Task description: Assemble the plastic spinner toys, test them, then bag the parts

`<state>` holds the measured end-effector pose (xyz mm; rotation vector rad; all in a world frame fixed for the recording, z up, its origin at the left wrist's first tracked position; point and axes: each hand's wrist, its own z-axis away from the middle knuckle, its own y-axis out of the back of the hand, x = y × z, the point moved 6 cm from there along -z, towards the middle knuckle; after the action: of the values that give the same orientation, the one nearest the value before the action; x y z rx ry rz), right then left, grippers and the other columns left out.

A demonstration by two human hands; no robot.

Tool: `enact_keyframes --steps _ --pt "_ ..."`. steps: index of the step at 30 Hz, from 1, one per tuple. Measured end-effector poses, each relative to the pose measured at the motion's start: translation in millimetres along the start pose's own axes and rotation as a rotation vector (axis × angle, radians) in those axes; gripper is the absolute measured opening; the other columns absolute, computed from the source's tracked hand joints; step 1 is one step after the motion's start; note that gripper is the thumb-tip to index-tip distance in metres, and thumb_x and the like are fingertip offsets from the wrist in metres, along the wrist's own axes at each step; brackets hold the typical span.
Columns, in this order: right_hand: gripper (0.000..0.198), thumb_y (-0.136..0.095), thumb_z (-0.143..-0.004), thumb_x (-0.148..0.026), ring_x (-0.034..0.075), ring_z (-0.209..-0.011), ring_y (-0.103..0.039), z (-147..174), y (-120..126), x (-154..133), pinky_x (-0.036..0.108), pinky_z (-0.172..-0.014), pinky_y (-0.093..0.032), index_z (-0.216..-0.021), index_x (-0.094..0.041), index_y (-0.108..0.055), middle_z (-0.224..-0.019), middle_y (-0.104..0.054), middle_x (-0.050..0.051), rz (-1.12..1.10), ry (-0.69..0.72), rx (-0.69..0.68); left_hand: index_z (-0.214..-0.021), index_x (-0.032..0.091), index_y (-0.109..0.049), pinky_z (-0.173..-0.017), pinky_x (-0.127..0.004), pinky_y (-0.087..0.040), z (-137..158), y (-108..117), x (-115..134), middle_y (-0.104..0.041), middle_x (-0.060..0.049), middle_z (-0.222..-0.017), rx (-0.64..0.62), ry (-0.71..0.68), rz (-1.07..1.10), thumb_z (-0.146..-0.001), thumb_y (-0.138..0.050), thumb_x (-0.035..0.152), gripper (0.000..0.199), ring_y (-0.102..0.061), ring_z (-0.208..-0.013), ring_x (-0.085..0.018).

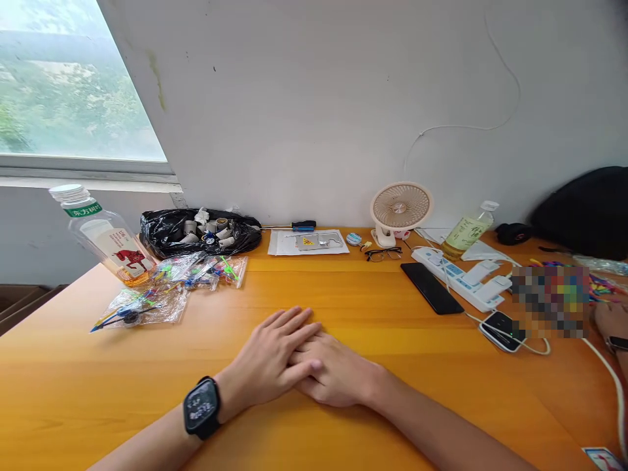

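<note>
My left hand (pixel 275 356) rests across the top of my right hand (pixel 338 369) on the wooden table (pixel 314 438). The left fingers are stretched out and lie flat over the right ones, holding no object. Palm down, my right hand also looks flat and open, though most of its fingers are covered by the left. A black smartwatch (pixel 201 407) is strapped on my left wrist. Nearest on the left is a clear plastic bag (pixel 169 307) with blue, yellow and black parts. Off to the right lies a black phone (pixel 432 288).
On the left stand a tea bottle (pixel 118 242) and a black trash bag (pixel 161 229). Along the wall are a screwdriver (pixel 304 226), eyeglasses (pixel 383 254) and a small fan (pixel 401 208). A white power strip (pixel 454 278) with cables, another bottle (pixel 468 232) and another person's hand (pixel 611 324) are at right.
</note>
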<state>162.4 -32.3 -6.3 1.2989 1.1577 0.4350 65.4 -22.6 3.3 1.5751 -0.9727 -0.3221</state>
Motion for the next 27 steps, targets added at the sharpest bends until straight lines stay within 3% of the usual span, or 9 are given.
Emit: enact_keyframes --steps 3,7,10,13,17,19,23,27 --pt "0.044 -0.056 -0.105 -0.031 0.02 -0.149 -0.044 2.3 14.1 -3.9 0.04 -0.128 -0.028 -0.148 -0.023 -0.059 -0.157 -0.056 0.008 -0.071 0.023 -0.002 -0.166 0.034 -0.03 -0.13 -0.051 -0.027 25.1 -1.1 -31.7 -0.033 -0.003 -0.172 -0.051 0.092 -0.042 -0.11 -0.044 0.045 0.059 -0.035 -0.157 -0.028" --pt "0.053 -0.053 -0.107 -0.045 0.02 -0.159 -0.03 8.1 20.1 17.4 0.05 -0.133 -0.013 -0.158 -0.034 -0.047 -0.166 -0.046 0.003 -0.096 -0.03 -0.078 -0.17 0.033 -0.015 -0.132 -0.048 -0.024 39.3 -2.5 -46.2 -0.027 -0.003 -0.173 -0.081 0.11 -0.048 -0.11 -0.044 0.049 0.069 -0.03 -0.159 -0.026" --pt "0.062 -0.048 -0.106 -0.057 0.025 -0.161 -0.025 16.1 26.6 55.2 0.055 -0.132 -0.01 -0.164 -0.038 -0.036 -0.172 -0.032 0.002 -0.013 -0.234 -0.044 -0.17 0.032 -0.013 -0.132 -0.051 -0.023 33.7 -2.1 -50.5 -0.027 -0.005 -0.173 -0.063 0.112 -0.063 -0.107 -0.047 0.056 0.076 -0.028 -0.16 -0.028" --pt "0.071 -0.041 -0.104 -0.067 0.027 -0.162 -0.021 26.5 36.5 95.4 0.055 -0.132 -0.009 -0.166 -0.035 -0.031 -0.175 -0.023 0.003 0.124 -0.478 0.054 -0.169 0.034 -0.021 -0.131 -0.054 -0.023 17.5 -2.7 -59.1 -0.029 -0.005 -0.172 -0.034 0.139 -0.075 -0.105 -0.048 0.061 0.074 -0.028 -0.159 -0.03" --pt "0.079 -0.03 -0.104 -0.07 0.028 -0.163 -0.018 41.6 44.9 135.3 0.055 -0.132 -0.01 -0.169 -0.025 -0.027 -0.176 -0.02 0.007 0.269 -0.782 0.147 -0.167 0.03 -0.031 -0.13 -0.058 -0.023 -8.7 -5.6 -78.0 -0.03 -0.007 -0.172 0.002 0.264 -0.091 -0.104 -0.043 0.067 0.074 -0.027 -0.16 -0.032" --pt "0.081 -0.028 -0.105 -0.069 0.03 -0.163 -0.018 46.0 45.5 143.7 0.056 -0.132 -0.01 -0.169 -0.02 -0.026 -0.176 -0.019 0.01 0.31 -0.86 0.167 -0.166 0.026 -0.034 -0.13 -0.059 -0.022 -17.6 -7.4 -85.1 -0.03 -0.01 -0.172 0.019 0.326 -0.111 -0.104 -0.041 0.068 0.075 -0.025 -0.16 -0.033" --pt "0.087 -0.03 -0.102 -0.075 0.037 -0.164 -0.008 39.7 36.7 129.7 0.062 -0.13 -0.004 -0.17 -0.02 -0.024 -0.176 -0.011 0.014 0.299 -0.776 0.118 -0.165 0.027 -0.035 -0.13 -0.061 -0.02 -22.8 -12.0 -90.3 -0.028 -0.008 -0.172 0.03 0.351 -0.125 -0.108 -0.038 0.059 0.065 -0.024 -0.161 -0.032" --pt "0.091 -0.038 -0.099 -0.078 0.036 -0.164 -0.002 23.3 18.8 69.4 0.063 -0.13 0.0 -0.17 -0.025 -0.021 -0.177 -0.005 0.014 0.195 -0.469 0.003 -0.163 0.026 -0.039 -0.13 -0.061 -0.022 -19.1 -13.9 -96.3 -0.032 -0.006 -0.171 0.05 0.33 -0.089 -0.11 -0.031 0.035 0.054 -0.025 -0.161 -0.029"
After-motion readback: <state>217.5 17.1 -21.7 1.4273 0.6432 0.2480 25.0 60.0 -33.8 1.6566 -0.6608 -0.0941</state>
